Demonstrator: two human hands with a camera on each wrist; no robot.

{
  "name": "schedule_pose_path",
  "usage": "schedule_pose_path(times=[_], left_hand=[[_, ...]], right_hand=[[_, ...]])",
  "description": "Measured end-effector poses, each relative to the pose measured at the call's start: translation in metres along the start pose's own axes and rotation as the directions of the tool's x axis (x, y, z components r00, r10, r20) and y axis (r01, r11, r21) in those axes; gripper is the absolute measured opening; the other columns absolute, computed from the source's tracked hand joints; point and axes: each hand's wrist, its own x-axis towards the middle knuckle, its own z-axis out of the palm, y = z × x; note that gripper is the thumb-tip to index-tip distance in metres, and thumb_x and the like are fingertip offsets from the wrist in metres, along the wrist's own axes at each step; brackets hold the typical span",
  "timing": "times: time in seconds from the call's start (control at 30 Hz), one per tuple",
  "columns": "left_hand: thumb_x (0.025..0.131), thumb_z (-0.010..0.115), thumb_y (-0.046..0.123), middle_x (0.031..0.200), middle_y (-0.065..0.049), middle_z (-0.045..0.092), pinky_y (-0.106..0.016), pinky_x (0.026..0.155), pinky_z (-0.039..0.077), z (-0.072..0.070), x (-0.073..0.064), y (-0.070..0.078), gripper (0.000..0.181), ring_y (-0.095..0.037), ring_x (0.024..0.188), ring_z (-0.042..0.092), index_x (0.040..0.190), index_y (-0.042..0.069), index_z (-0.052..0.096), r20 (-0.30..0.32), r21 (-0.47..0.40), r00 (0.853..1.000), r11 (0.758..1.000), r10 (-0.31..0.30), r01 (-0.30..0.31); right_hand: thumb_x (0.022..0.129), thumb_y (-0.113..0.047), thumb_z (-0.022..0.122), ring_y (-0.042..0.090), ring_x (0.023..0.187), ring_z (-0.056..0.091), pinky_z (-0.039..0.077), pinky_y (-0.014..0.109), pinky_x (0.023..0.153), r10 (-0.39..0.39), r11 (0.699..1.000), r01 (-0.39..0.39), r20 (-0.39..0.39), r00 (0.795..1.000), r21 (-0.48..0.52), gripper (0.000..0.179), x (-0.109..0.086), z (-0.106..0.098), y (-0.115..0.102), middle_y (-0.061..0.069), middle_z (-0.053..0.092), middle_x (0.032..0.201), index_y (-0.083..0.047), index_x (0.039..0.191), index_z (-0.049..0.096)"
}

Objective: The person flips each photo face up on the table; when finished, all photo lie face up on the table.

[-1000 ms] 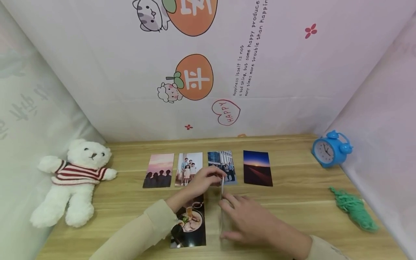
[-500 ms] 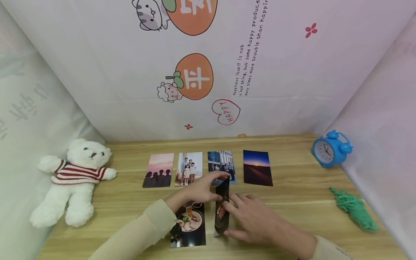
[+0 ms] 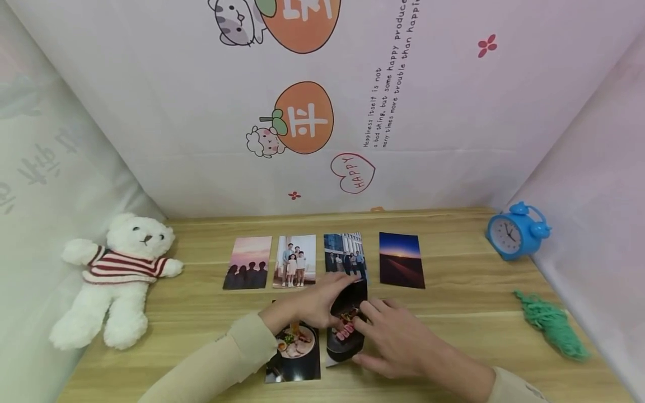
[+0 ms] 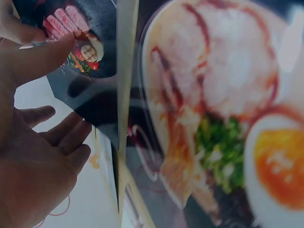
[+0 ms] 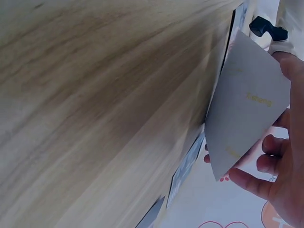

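A photo of sliced meat on a dark plate (image 3: 344, 348) stands tilted above the table between my hands. My left hand (image 3: 318, 301) holds its far left part, thumb across the picture face and fingers at the far edge. My right hand (image 3: 395, 340) grips the right edge, its thumb near the bottom corner. The right wrist view shows the white back of the photo (image 5: 249, 102) with faint yellow lettering. Just left of it lies a ramen photo (image 3: 299, 364), face up on the table, which also fills much of the left wrist view.
Behind my hands lie a silhouette photo (image 3: 248, 263), a family photo (image 3: 294, 260), an office group photo (image 3: 345, 254) and a sunset photo (image 3: 401, 260) in a row. A white teddy bear (image 3: 118, 274) is at left; a blue alarm clock (image 3: 514, 232) and green yarn (image 3: 551, 324) at right.
The photo between my hands has turned from edge-on until its meat picture shows, leaning down to the right. My right hand has shifted slightly right; the other photos stay in place.
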Motion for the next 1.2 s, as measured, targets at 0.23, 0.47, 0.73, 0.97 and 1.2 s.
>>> schedule_pose_path(times=[0.23,0.47,0.73,0.97,1.2], left_hand=[[0.082,0.088,0.030,0.155,-0.010,0.048,-0.049,0.123,0.041,0.005,0.004,0.001,0.100,-0.030,0.148,0.043,0.163,0.013,0.032,0.018,0.117,0.998,0.991,0.056,-0.058],[0.084,0.086,0.034,0.160,-0.006,0.044,-0.045,0.124,0.042,0.009,0.006,0.002,0.096,-0.027,0.150,0.042,0.163,0.017,0.032,0.082,0.238,0.996,0.970,0.032,-0.051],[0.084,0.086,0.037,0.162,-0.005,0.042,-0.043,0.123,0.043,0.012,0.007,0.002,0.100,-0.025,0.150,0.041,0.164,0.017,0.028,0.102,0.243,0.995,0.970,0.005,-0.030],[0.086,0.084,0.042,0.163,-0.004,0.040,-0.042,0.124,0.042,0.015,0.007,0.002,0.099,-0.023,0.150,0.040,0.164,0.019,0.027,0.114,0.255,0.993,0.967,-0.005,-0.025],[0.087,0.082,0.039,0.162,-0.003,0.042,-0.040,0.125,0.039,0.018,0.005,0.004,0.090,-0.022,0.150,0.040,0.161,0.018,0.035,0.106,0.294,0.994,0.955,-0.004,-0.028]], right_hand=[[0.097,-0.065,0.055,0.021,0.118,0.059,0.057,0.047,0.099,-0.037,0.999,0.036,0.019,0.999,0.028,0.052,0.000,0.004,0.000,0.000,0.064,0.125,-0.023,0.126,0.067],[0.101,-0.062,0.048,0.036,0.144,0.052,0.047,0.061,0.112,-0.021,0.989,-0.016,0.246,0.969,0.149,0.061,-0.003,0.006,0.000,0.007,0.056,0.154,-0.026,0.150,0.055],[0.100,-0.060,0.050,0.035,0.146,0.051,0.047,0.055,0.116,-0.060,0.990,0.019,0.284,0.957,0.143,0.063,-0.008,0.011,-0.001,0.009,0.053,0.158,-0.030,0.156,0.048],[0.096,-0.055,0.055,0.035,0.145,0.052,0.052,0.056,0.109,-0.073,0.982,0.018,0.292,0.954,0.187,0.065,-0.009,0.016,-0.002,0.009,0.051,0.159,-0.032,0.156,0.047],[0.096,-0.057,0.055,0.035,0.144,0.053,0.050,0.059,0.110,-0.100,0.984,0.047,0.315,0.944,0.171,0.066,-0.011,0.020,-0.003,0.007,0.052,0.159,-0.032,0.156,0.046]])
